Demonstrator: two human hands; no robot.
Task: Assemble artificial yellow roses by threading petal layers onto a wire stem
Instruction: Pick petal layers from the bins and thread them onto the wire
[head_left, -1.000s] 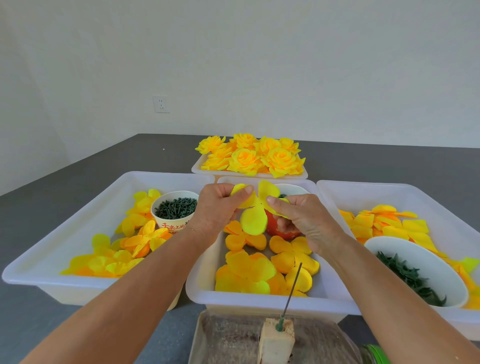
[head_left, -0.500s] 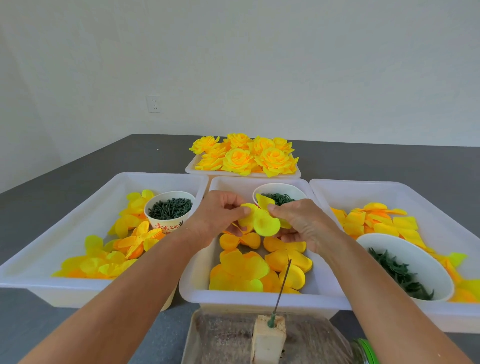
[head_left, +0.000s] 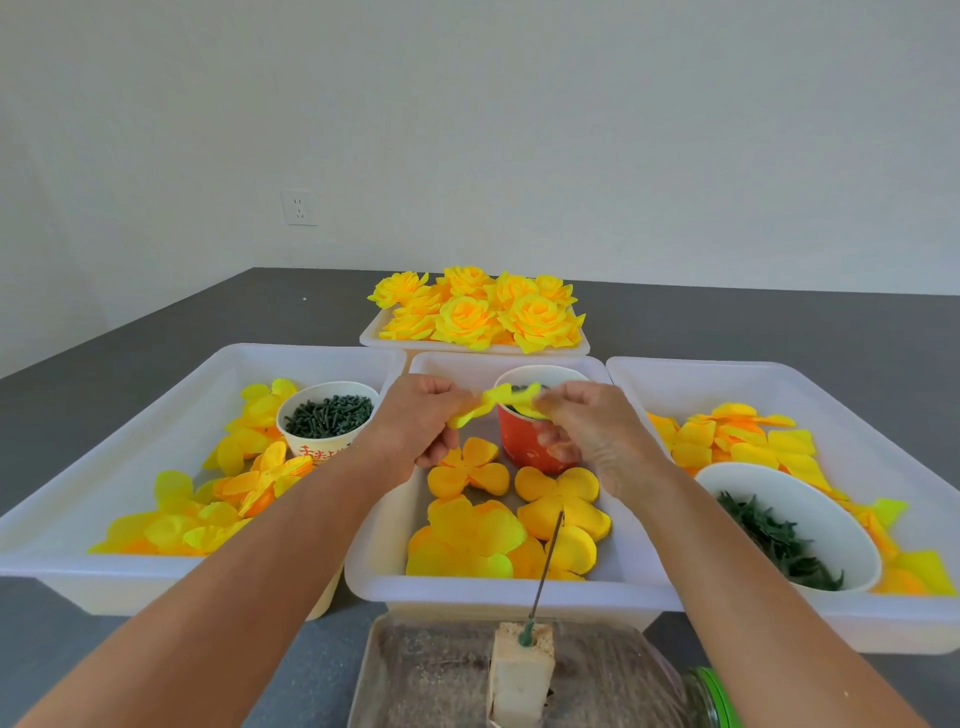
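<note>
A yellow petal layer (head_left: 497, 402) was stretched between both hands above the middle tray (head_left: 379, 545), just in front of a red paper cup (head_left: 524, 441) that stood in that tray. The left hand (head_left: 415, 431) pinched its left end with curled fingers; the right hand (head_left: 592, 436) pinched its right end the same way. Loose yellow and orange petal layers (head_left: 467, 535) lay below in the middle tray. Nearer the camera, a thin wire stem (head_left: 545, 566) stood tilted in a pale foam block (head_left: 519, 670). The left tray (head_left: 104, 467) held petals and a white cup of dark green pieces (head_left: 330, 415); the right tray (head_left: 857, 415) held petals and a white bowl of green leaves (head_left: 779, 525). Finished yellow roses (head_left: 478, 312) sat on a far tray.
</note>
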